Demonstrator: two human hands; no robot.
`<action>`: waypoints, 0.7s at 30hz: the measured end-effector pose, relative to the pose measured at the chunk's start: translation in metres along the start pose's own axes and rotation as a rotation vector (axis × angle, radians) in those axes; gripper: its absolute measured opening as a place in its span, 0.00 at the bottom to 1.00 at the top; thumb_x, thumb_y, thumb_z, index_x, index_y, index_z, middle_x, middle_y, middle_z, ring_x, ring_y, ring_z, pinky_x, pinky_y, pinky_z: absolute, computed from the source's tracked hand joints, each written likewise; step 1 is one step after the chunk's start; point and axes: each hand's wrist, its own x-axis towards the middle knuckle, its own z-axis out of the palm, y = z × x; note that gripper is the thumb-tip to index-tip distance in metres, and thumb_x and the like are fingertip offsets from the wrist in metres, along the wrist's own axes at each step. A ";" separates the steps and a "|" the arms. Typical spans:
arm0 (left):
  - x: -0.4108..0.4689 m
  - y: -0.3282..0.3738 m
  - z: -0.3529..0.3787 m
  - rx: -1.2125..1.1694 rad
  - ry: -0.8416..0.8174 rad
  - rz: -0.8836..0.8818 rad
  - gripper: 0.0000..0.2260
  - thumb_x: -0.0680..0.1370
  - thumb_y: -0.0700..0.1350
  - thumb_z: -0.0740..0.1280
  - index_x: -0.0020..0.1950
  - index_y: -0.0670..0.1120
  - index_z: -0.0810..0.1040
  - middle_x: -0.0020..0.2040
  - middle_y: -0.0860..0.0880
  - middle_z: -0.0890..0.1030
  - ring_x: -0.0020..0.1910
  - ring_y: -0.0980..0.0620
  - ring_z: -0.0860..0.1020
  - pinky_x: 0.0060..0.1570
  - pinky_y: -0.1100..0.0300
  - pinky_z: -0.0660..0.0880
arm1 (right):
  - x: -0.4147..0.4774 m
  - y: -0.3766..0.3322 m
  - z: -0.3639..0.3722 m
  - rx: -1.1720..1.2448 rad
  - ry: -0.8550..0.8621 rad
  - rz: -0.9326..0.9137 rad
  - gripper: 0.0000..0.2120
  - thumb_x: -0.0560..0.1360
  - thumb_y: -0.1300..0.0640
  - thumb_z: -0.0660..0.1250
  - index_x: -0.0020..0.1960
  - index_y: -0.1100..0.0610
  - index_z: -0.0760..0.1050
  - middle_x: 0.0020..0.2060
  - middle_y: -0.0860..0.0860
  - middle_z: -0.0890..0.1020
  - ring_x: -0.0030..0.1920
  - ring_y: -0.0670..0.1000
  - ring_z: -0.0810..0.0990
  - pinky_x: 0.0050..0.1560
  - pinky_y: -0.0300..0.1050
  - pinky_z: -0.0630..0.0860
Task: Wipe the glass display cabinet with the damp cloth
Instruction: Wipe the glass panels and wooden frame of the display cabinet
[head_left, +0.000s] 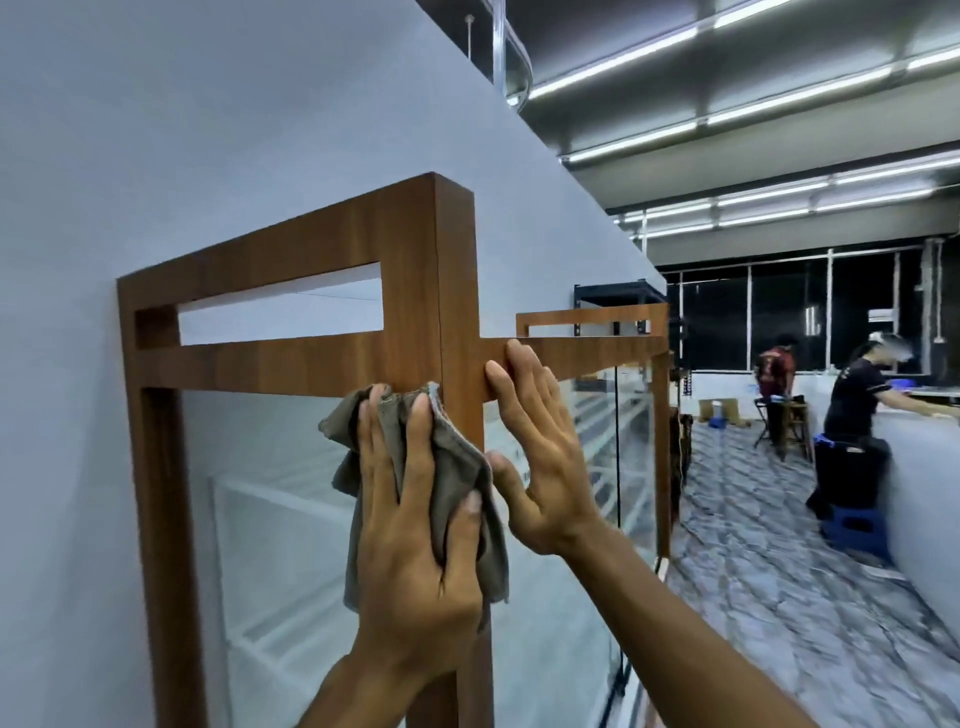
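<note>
The hands are both raised against the upper corner of the cabinet. The left hand (415, 545) holds the damp cloth, its fingers long and spread, with a fold caught between them and the thumb laid over it. The right hand (540, 467) lies flat and empty, fingers straight. The glass display cabinet (291, 358) stands against a pale wall (156, 130), framed in brown wood and seen at a slant. Its front pane (270, 467) fills the frame from the lower rail of the top edge downward and runs out of view at the bottom, so what shows of it is taller than it is wide. The corner post (460, 312) divides that pane from the side pane (623, 441), which recedes to the right. The right hand is braced round that corner, its palm over the side pane and its fingertips touching the side's wooden rail. The damp cloth (452, 467) is pressed on the front pane at its top right corner, just under the rail and just beside the post. From there nearly all the front glass lies to the left and below. The next stroke would likely be the left hand's, carried leftward along the rail or down beside the post, while the right hand only steadies.
</note>
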 end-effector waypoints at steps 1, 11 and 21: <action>-0.001 0.003 0.001 0.022 0.009 -0.024 0.34 0.82 0.54 0.58 0.85 0.61 0.46 0.86 0.58 0.46 0.85 0.48 0.47 0.79 0.35 0.59 | 0.001 0.005 -0.001 0.008 -0.017 -0.017 0.32 0.85 0.38 0.49 0.82 0.56 0.53 0.83 0.59 0.57 0.84 0.60 0.54 0.80 0.70 0.54; -0.010 0.034 0.019 0.243 0.151 -0.172 0.36 0.82 0.49 0.62 0.82 0.70 0.44 0.85 0.59 0.51 0.80 0.68 0.55 0.70 0.78 0.58 | 0.002 0.054 -0.015 0.091 -0.182 -0.112 0.40 0.79 0.40 0.64 0.83 0.56 0.53 0.84 0.58 0.50 0.84 0.58 0.46 0.82 0.68 0.50; -0.017 0.031 0.033 0.569 0.229 -0.106 0.39 0.82 0.49 0.64 0.85 0.60 0.41 0.86 0.57 0.46 0.84 0.50 0.54 0.75 0.64 0.62 | 0.002 0.069 -0.005 0.049 -0.176 -0.212 0.46 0.77 0.38 0.69 0.84 0.54 0.50 0.84 0.61 0.51 0.84 0.61 0.46 0.82 0.68 0.48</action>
